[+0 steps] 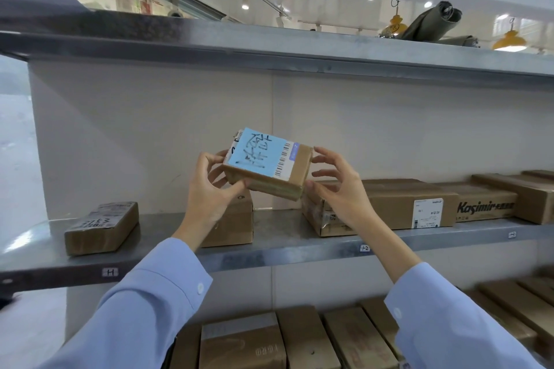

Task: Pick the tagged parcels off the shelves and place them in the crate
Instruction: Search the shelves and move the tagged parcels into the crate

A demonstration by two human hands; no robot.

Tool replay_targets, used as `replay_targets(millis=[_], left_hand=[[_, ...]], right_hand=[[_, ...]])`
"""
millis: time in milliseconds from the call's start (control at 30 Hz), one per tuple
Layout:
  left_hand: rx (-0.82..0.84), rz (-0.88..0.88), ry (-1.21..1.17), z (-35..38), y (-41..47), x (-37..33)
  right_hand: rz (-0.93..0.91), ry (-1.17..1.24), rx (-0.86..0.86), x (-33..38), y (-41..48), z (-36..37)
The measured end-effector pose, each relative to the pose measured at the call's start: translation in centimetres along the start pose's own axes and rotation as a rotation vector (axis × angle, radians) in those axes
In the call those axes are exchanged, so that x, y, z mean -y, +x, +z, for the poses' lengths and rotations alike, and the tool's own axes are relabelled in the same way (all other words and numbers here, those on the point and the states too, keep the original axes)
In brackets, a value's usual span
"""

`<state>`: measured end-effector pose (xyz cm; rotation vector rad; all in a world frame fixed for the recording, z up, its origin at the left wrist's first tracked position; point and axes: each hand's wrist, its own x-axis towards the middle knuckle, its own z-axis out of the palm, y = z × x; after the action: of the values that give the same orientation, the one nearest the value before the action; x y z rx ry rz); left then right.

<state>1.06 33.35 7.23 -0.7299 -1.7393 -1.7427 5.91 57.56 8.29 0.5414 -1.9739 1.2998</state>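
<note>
A small brown cardboard parcel [268, 163] with a light blue tag bearing black handwriting and a barcode is held up in the air in front of the middle shelf [284, 244]. My left hand [211, 189] grips its left end, thumb under the front edge. My right hand [335, 186] holds its right end with fingers spread. The parcel is tilted, its tagged face turned toward me. No crate is in view.
On the middle shelf lie a taped parcel [100, 228] at left, a box [230, 225] behind my left wrist, a long box [389, 204] and a "Kasimir" box [485, 204] at right. Several boxes [299, 338] fill the lower shelf. The upper shelf [269, 48] overhangs.
</note>
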Motion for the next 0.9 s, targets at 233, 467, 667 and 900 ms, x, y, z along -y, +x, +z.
replay_targets(millis=[233, 467, 667, 900], left_hand=[[-0.095, -0.021, 0.067, -0.1, 0.2, 0.5], [-0.006, -0.019, 0.088, -0.3, 0.0, 1.2], [0.08, -0.02, -0.03, -0.1, -0.9, 0.9], [0.162, 0.002, -0.115, 0.0, -0.9, -0.1]], right_hand=[[0.051, -0.033, 0.134, -0.5, 0.2, 0.3], [0.04, -0.15, 0.069, 0.0, 0.3, 1.1], [0.064, -0.126, -0.034, 0.3, 0.5, 1.6], [0.092, -0.037, -0.095, -0.4, 0.8, 1.5]])
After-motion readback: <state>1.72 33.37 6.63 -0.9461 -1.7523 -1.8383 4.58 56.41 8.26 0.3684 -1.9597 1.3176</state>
